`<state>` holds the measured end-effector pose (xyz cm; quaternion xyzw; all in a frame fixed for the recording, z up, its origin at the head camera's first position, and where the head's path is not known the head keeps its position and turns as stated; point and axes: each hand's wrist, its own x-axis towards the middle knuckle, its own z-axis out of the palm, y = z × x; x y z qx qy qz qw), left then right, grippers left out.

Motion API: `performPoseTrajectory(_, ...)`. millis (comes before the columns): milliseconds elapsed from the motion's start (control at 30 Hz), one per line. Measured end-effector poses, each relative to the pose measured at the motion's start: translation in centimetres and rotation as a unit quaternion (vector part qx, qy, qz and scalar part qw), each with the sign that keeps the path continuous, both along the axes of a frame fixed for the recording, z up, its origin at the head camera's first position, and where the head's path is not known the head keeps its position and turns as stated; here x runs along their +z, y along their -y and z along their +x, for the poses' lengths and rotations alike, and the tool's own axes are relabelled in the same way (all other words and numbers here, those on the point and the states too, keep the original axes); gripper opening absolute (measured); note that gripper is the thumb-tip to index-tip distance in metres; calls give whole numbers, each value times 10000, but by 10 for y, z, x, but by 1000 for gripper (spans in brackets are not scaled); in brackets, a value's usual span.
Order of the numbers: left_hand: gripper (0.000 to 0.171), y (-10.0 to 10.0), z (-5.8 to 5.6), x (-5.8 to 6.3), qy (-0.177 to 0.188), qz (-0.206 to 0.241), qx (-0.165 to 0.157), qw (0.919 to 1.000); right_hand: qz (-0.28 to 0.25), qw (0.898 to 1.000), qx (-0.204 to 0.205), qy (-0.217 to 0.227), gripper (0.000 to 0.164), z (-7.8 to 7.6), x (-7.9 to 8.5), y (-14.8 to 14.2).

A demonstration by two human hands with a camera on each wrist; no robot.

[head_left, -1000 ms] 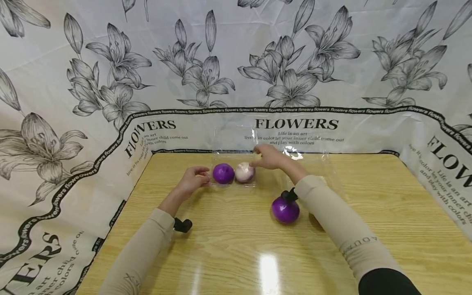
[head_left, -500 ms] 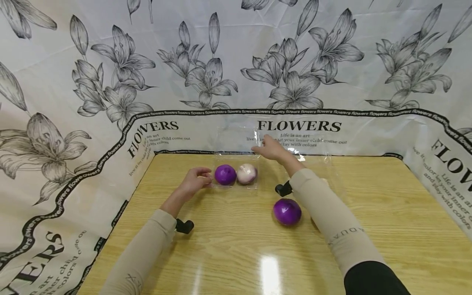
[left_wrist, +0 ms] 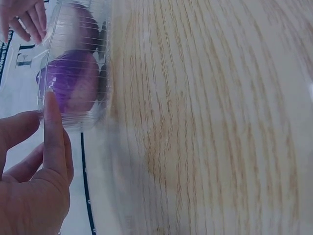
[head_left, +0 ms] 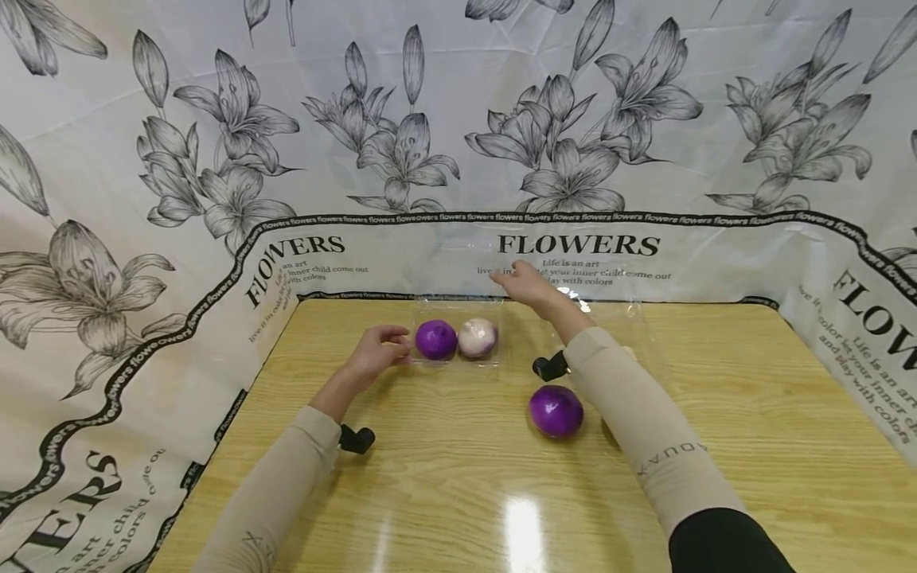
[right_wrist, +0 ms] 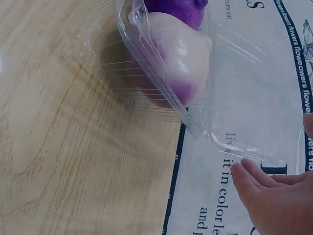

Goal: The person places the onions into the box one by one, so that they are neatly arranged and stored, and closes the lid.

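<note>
A clear plastic clamshell box (head_left: 457, 363) stands at the table's far edge, its lid (right_wrist: 244, 88) raised against the cloth. Inside sit a purple onion (head_left: 435, 340) and, to its right, a white-and-purple turnip-like vegetable (right_wrist: 178, 58). My left hand (head_left: 376, 348) is at the box's left end; in the left wrist view its thumb and straight index finger (left_wrist: 55, 142) meet the box's corner. My right hand (head_left: 533, 288) reaches beside the lid's right side, fingers extended, fingertips (right_wrist: 238, 171) right by the lid's rim. Nothing lies in its palm.
A loose purple onion (head_left: 556, 411) lies on the table (head_left: 444, 477) in front of my right forearm. Another clear plastic container (head_left: 648, 318) stands at the back right, partly behind that sleeve (head_left: 630, 398). Flower-printed cloth (head_left: 401, 159) rises along the back and sides.
My right hand has moved from the white-and-purple vegetable up and back to the lid's right side. My left hand has stayed at the box's left end. The lid looks fainter now.
</note>
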<state>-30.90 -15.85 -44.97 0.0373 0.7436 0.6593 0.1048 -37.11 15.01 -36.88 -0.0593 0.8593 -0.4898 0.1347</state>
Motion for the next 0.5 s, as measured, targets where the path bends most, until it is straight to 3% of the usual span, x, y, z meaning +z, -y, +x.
performPoseTrajectory(267, 42, -2, 0, -1, 25, -7, 64, 10000, -483, 9984, -166, -230, 64, 1, -1, -1)
performPoseTrajectory(500, 40, -2, -1, 1, 132, -26, 78, 9999, -564, 9982, -56, -178, 65, 7, 2, -5)
